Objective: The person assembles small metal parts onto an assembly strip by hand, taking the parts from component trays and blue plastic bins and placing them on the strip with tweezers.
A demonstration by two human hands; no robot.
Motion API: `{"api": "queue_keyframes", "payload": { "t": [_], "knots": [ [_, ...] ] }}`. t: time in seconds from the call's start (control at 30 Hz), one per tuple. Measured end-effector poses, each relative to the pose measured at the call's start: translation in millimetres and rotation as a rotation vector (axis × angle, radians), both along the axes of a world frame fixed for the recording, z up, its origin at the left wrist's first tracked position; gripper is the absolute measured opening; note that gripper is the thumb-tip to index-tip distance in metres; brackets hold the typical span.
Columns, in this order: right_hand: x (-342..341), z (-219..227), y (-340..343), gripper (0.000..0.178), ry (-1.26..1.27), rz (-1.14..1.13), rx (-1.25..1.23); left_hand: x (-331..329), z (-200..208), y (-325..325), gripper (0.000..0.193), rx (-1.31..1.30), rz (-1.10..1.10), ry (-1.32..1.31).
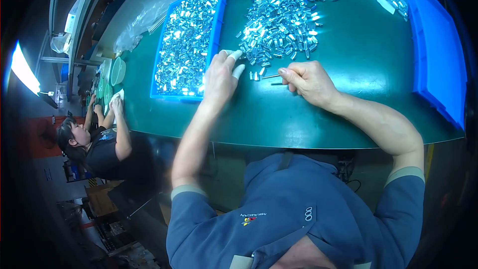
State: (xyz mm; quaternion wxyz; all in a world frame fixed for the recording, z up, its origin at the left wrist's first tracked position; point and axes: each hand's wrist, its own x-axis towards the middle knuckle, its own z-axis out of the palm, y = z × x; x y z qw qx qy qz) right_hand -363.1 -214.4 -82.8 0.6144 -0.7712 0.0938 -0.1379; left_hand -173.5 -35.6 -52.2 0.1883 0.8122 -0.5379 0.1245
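Note:
My left hand (221, 75), with pale finger cots on some fingers, reaches to the near left edge of a heap of small shiny metal pieces (279, 22). Its thumb and forefinger are apart, and I see nothing between them. My right hand (312, 83) pinches a thin metal rod (270, 76) that points left. Beneath the rod lies a short dark line, perhaps its shadow. Just past the rod's tip, a few metal pieces (256, 76) stand in a small group on the green table (348, 114), between my two hands.
Left of the heap is a blue tray (223, 17) filled with similar pieces. An upturned or tilted blue tray (438, 50) is at the right edge. Clear plastic bags (132, 32) lie at the far left. A co-worker (94, 139) works at the table's left side.

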Motion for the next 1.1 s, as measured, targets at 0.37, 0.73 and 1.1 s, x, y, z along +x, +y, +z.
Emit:
{"api": "queue_keyframes", "payload": {
  "t": [0.37,0.73,1.1],
  "knots": [
    [-3,2,0,0.035,-0.043,0.015,0.047,-25,-5,3,0.025,-0.275,0.068,0.986],
    [-3,5,4,0.032,-0.126,-0.102,0.056,-57,-15,4,0.022,-0.483,0.0,1.476],
    [-4,6,4,0.047,0.109,0.085,0.151,-68,-14,-2,0.017,-0.398,-0.111,1.388]
  ]
}}
